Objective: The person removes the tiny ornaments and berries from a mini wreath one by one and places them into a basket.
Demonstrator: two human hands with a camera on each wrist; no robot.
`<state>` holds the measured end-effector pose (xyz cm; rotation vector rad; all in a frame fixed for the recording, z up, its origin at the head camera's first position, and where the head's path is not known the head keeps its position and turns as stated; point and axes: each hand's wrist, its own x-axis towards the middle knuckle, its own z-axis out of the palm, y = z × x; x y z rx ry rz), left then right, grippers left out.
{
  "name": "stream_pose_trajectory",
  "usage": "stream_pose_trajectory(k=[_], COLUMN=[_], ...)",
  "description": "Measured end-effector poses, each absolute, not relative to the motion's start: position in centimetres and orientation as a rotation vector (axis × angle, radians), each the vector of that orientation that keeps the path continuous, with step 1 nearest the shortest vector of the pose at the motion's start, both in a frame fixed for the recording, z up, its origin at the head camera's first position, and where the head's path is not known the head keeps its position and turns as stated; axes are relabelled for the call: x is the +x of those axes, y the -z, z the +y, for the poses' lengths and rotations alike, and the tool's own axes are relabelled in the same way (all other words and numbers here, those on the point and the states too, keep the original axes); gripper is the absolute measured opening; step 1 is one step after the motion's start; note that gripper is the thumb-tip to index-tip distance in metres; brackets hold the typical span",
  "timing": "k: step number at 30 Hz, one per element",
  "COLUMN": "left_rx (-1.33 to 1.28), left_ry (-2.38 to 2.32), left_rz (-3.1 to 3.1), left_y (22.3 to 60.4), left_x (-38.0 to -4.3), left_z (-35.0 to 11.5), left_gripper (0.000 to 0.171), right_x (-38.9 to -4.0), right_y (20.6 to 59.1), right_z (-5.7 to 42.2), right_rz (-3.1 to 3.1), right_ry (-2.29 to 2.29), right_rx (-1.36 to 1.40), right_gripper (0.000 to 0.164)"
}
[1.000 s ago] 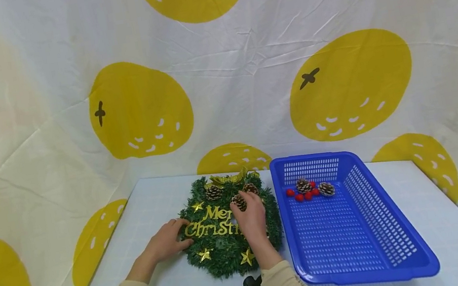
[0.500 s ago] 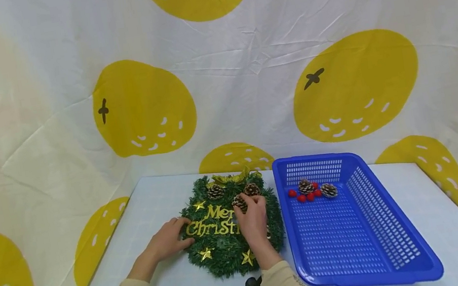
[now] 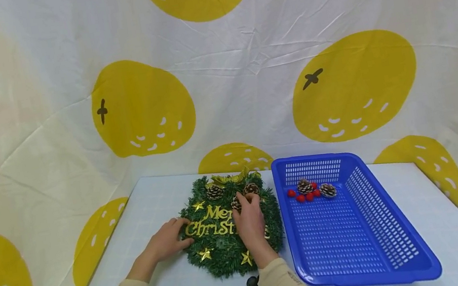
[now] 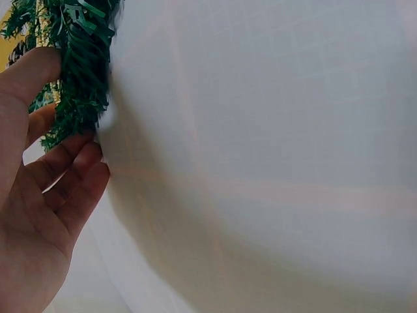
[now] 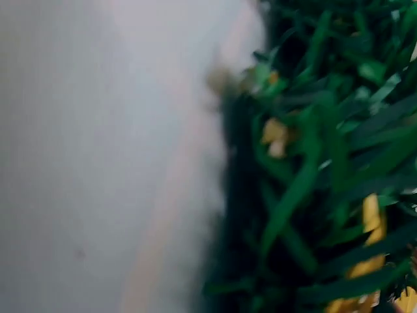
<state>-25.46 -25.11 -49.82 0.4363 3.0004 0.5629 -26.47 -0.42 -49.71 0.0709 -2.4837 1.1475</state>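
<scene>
A green Christmas wreath (image 3: 225, 263) lies on the table, bearing gold "Merry Christmas" lettering (image 3: 211, 228), gold stars and a gold ribbon. My left hand (image 3: 168, 240) grips its left edge. In the left wrist view, the fingers and thumb of that hand (image 4: 39, 195) are around the tinsel edge (image 4: 85, 65). With the fingertips of my right hand (image 3: 251, 224) I pinch a pine cone (image 3: 236, 204) at the wreath's upper right, partly hidden by the hand. Two other pine cones, one left (image 3: 214, 192) and one right (image 3: 252, 189), sit near the ribbon. The right wrist view shows only blurred tinsel (image 5: 326, 163).
Right of the wreath stands a blue plastic basket (image 3: 295, 247). Inside, at its far end, lie two pine cones, one farther left (image 3: 305, 187) and one farther right (image 3: 328, 190), beside several red berries (image 3: 301, 198). A patterned curtain (image 3: 240, 101) hangs behind the table.
My right hand has shifted slightly left with the pine cone, which now shows less behind the fingers. My left hand has stayed at the wreath's edge.
</scene>
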Motion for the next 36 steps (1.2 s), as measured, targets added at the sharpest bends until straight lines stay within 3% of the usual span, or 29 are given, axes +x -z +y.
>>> stream_pose_trajectory(k=[17,36], left_rx=[0.449,0.433], left_ry=[-0.573,-0.567], left_rz=[2.99,2.983], left_y=[49.8,49.6], left_x=[-25.4,-25.6], left_z=[-25.2,-25.2], left_gripper=[0.051,0.052], right_x=[-26.1,-25.7], right_y=[49.4,42.0], right_z=[-0.4,0.4], right_rz=[-2.407,-2.32], right_ry=[-1.118,-1.478], right_rx=[0.106,0.177], right_gripper=[0.043,0.042])
